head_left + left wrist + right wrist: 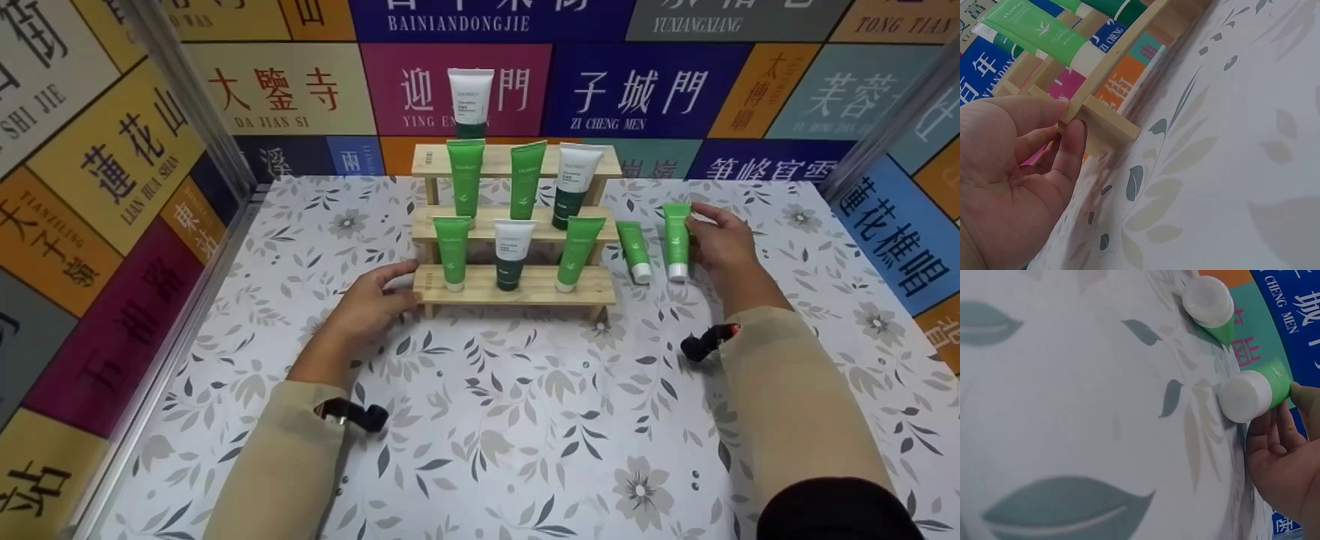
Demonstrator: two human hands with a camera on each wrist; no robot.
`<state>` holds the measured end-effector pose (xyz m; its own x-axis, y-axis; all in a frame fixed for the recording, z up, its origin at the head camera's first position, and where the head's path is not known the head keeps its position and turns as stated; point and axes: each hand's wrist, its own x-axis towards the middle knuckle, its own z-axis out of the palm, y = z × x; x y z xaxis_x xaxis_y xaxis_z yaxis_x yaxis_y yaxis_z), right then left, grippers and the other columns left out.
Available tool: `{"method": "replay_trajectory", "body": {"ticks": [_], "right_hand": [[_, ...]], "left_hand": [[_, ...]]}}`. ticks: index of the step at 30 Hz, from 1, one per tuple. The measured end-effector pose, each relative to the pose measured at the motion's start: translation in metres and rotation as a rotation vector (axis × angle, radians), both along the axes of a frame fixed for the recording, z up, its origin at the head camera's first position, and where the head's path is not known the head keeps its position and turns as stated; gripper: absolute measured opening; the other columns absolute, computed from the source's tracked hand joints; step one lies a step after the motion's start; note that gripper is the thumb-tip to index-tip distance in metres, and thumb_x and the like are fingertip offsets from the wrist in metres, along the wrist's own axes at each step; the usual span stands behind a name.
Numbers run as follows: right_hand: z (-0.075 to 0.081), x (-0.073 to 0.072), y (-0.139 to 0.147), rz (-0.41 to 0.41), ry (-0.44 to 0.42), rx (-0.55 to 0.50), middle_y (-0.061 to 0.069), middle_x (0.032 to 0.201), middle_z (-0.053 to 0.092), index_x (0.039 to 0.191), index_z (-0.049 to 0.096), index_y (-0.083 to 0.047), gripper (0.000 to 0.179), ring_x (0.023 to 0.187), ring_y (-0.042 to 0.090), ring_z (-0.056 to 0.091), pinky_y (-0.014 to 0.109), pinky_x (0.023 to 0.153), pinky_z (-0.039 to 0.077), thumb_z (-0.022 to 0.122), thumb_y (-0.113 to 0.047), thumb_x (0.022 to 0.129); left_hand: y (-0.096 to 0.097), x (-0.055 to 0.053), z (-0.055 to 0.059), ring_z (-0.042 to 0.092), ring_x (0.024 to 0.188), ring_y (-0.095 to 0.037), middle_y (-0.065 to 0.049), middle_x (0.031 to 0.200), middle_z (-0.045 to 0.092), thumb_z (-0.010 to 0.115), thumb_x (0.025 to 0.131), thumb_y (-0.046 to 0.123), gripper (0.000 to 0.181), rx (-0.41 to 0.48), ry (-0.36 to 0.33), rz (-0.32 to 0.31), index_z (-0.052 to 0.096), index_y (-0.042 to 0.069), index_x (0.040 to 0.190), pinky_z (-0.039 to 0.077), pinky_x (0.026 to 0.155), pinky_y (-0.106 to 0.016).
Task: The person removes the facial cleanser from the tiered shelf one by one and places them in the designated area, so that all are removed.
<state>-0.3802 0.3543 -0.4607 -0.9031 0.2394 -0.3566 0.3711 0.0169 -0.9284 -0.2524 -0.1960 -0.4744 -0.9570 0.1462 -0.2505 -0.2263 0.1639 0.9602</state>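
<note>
A wooden three-step display rack [517, 296] stands on the table, bearing small green tubes and white-and-dark-green tubes with their caps down. My left hand [371, 304] pinches the left end of its lowest step; in the left wrist view, thumb and fingers [1075, 140] meet at the step's edge. Right of the rack, my right hand [724, 244] grips a green tube [676, 244] by its side, with the white cap [1245, 396] toward the front. Beside it a second green tube [634, 253] lies on the table, apart from the hand.
One white tube [470, 103] stands alone on the top step. Patterned cloth [525, 420] covers the table. Panels printed with large characters [637, 82] stand behind and at both sides. A dark rounded object [836, 510] shows at the lower right.
</note>
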Motion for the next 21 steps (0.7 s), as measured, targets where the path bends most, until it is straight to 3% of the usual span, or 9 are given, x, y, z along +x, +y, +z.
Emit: {"method": "replay_trajectory", "body": {"ticks": [6,12,16,21], "right_hand": [[-0.009,-0.008,-0.003,0.003,-0.037,0.202,-0.013,0.125,0.065,0.156,0.056,-0.032,0.054,0.106,0.005,0.063,0.020,0.084,0.056,0.068,-0.039,0.104],[-0.011,-0.012,-0.009,0.055,-0.047,0.360,0.000,0.149,0.057,0.157,0.056,-0.026,0.054,0.109,0.004,0.061,0.021,0.090,0.053,0.066,-0.041,0.105],[-0.012,-0.012,-0.010,0.072,-0.059,0.402,0.005,0.161,0.049,0.157,0.055,-0.026,0.054,0.114,0.006,0.059,0.024,0.094,0.051,0.063,-0.042,0.106],[-0.013,-0.009,-0.007,0.074,-0.056,0.388,0.003,0.151,0.054,0.159,0.053,-0.025,0.056,0.115,0.009,0.060,0.027,0.096,0.054,0.062,-0.043,0.107]], "left_hand": [[0.000,-0.002,0.001,0.070,0.115,-0.020,-0.009,0.148,0.065,0.071,0.099,0.010,0.064,-0.025,-0.022,0.008,0.052,0.021,0.159,0.057,0.089,-0.033],[-0.001,-0.002,0.002,0.070,0.112,-0.020,-0.010,0.145,0.067,0.070,0.099,0.009,0.064,-0.010,-0.013,0.002,0.052,0.021,0.159,0.057,0.086,-0.032],[0.001,0.000,0.002,0.070,0.107,-0.021,-0.011,0.146,0.067,0.071,0.098,0.007,0.066,0.011,-0.007,0.003,0.051,0.019,0.159,0.056,0.082,-0.030],[0.002,0.002,0.002,0.068,0.100,-0.021,-0.009,0.148,0.065,0.073,0.097,0.008,0.067,0.031,-0.007,0.011,0.052,0.020,0.159,0.056,0.079,-0.029]]}}
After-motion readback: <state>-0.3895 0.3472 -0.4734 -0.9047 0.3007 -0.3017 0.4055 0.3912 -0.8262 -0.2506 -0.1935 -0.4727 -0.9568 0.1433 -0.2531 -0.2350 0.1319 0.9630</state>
